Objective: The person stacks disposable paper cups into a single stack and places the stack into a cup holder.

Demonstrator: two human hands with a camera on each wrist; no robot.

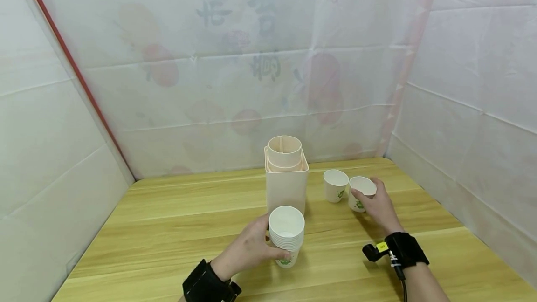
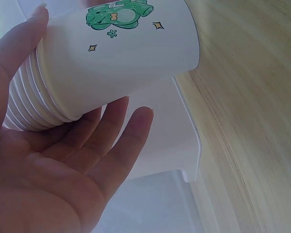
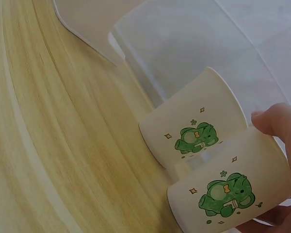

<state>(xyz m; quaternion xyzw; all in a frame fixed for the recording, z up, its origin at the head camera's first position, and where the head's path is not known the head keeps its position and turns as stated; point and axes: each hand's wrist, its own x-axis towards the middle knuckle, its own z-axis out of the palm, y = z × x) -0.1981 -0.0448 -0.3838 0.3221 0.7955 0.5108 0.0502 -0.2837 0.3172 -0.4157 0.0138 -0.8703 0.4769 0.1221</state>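
My left hand (image 1: 251, 244) grips a stack of white paper cups (image 1: 287, 227), thumb on one side and fingers around the other. In the left wrist view a green bear print shows on the outer cup of the stack (image 2: 121, 58), with several nested rims by the palm. Over on the right, my right hand (image 1: 382, 205) holds a single paper cup (image 1: 358, 205) near its rim, between thumb and fingers. That cup stands upright on the table, its bear print visible in the right wrist view. Just left of it is another upright paper cup (image 3: 191, 121).
Behind the cup stack stands a pale square container (image 1: 286, 189) with a round tube (image 1: 285, 153) rising from its top. The wooden table (image 1: 189, 218) lies under everything. White printed sheeting (image 1: 235, 83) walls off the back and both sides.
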